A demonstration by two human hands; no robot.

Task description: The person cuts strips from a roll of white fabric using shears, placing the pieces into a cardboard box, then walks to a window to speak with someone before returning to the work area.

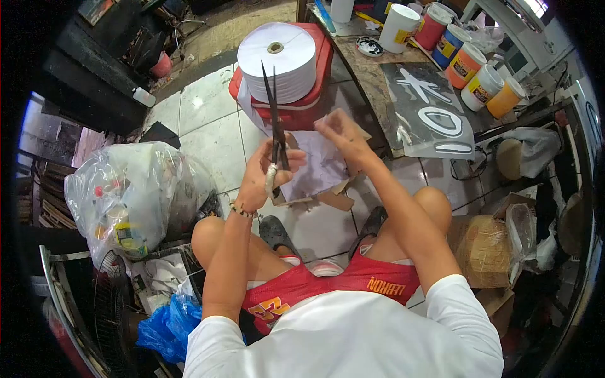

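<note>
Apart from each other, the two hands are raised above a tiled floor: in the left hand [255, 177], a pair of scissors [277, 128] is gripped by its handles, one of them wrapped in pale material, while the right hand [345, 140] is held bent-fingered to the side; whether anything is pinched in it cannot be told. The scissors are pointed away from the body, their slightly parted blades seen against a large white roll [293, 63], which is set on a red stand [323, 62]. Below the hands, a pale sheet [318, 165] is laid over cardboard [336, 200]. To the right, a dark sheet with white lettering [435, 107] is spread on a worktable [368, 88], bordered by paint jars [466, 63]. To the left, containers are bundled in a clear plastic bag [154, 189].
</note>
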